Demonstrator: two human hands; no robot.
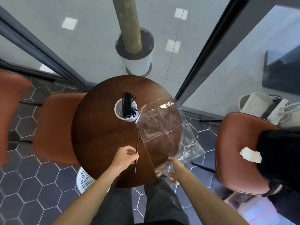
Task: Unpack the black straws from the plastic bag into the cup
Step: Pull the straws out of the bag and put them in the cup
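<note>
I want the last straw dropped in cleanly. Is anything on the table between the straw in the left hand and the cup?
Nothing visible blocks it. The left hand pinches the straw, and bare table lies between it and the cup. The plastic bag lies right of that path, its corner beside the cup.

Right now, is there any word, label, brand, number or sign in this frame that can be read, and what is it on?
No text can be read.
Cup: faint grey marks on the inner wall, too small and blurred to read.
Plastic bag: clear, no print seen.
White paper on the right chair: no legible writing.
Black straw held by the left hand: no marking.
</note>
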